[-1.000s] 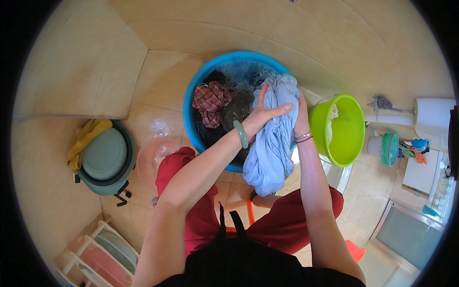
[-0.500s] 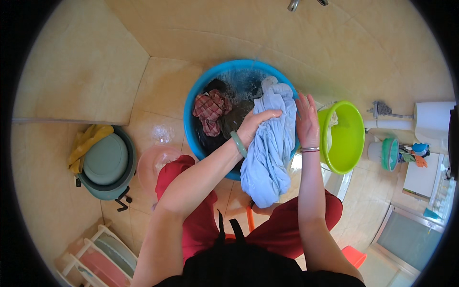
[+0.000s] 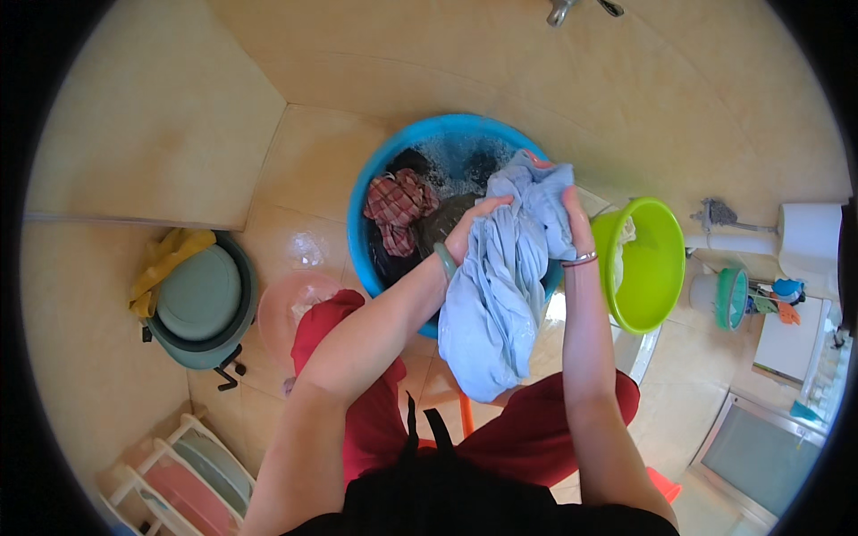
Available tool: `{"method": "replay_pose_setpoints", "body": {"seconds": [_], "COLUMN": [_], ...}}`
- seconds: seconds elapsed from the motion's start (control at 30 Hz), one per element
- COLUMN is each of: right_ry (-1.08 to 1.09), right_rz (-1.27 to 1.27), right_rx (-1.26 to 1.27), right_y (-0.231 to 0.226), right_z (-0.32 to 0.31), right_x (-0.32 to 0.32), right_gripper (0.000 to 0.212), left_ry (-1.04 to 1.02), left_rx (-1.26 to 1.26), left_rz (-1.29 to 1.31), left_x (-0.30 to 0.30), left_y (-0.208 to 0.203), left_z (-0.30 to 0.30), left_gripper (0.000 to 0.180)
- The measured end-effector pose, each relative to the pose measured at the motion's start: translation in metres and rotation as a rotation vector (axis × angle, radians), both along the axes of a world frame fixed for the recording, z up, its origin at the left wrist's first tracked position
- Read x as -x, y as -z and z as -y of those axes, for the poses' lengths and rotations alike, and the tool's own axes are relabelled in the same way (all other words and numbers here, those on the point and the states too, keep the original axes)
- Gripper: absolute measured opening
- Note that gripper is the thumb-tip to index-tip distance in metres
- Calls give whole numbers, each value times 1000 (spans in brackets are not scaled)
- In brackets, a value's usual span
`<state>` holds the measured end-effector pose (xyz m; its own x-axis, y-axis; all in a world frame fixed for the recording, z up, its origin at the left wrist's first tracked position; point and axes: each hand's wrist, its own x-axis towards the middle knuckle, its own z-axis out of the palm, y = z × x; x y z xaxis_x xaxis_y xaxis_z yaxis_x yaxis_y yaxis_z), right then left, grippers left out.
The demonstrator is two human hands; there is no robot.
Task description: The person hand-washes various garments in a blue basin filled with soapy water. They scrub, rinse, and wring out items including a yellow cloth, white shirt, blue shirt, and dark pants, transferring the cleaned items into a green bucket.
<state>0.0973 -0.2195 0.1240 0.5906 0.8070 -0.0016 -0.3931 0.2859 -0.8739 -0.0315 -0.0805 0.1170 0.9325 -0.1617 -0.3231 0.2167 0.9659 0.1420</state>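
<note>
A wet light blue garment (image 3: 500, 286) hangs over the near rim of a blue wash basin (image 3: 380, 174) that holds soapy water, a red checked cloth (image 3: 398, 201) and dark clothes. My left hand (image 3: 474, 223), with a green bangle at the wrist, grips the garment's left side. My right hand (image 3: 572, 223), with a thin bracelet, clutches the bunched upper part of the same garment. The cloth's lower end dangles down toward my red-clad knees.
A lime green basin (image 3: 657, 263) stands right of the blue one. A pink bowl (image 3: 290, 308) sits at the left, beside a grey-green stool (image 3: 201, 299) with a yellow cloth (image 3: 165, 259). A tap (image 3: 572, 9) juts from the tiled wall. A rack (image 3: 179, 478) lies lower left.
Both hands shifted along the blue garment, bunching its upper part higher over the basin; my right hand moved from its right edge onto the bunched top.
</note>
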Motion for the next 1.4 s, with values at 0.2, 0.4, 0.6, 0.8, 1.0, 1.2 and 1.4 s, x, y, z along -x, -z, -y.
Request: {"method": "replay_pose_setpoints", "body": {"seconds": [0.2,0.4,0.6,0.8,1.0,1.2,1.4], "right_ry": [-107,-37,-43,104,206,131,152], "right_rz": [303,423,533,814,892,993,983], "right_rx": [309,399,587,773,792,871,949], "right_y": [-40,-56,-56,-48,-39,-20,-2], "right_z": [-15,-33,-42,-53,-59,-63,-66], "right_x": [0,7,7,16,20,10,9], "right_gripper": [52,49,41,43,38,33,31], "left_ry": [-3,-294,-428,-409,-314,-238,-161], "left_rx": [-112,-462,-1039,-1166,-1315,-1434,-1457], "left_rz": [3,-17,-52,-82,-153,-229,-294], "left_x": [-12,-14,-10,-5,3,3,1], "left_y": [5,3,18,17,2,6,29], "left_z": [14,26,30,27,22,22,24], "left_gripper": [35,51,57,55,50,51,53]}}
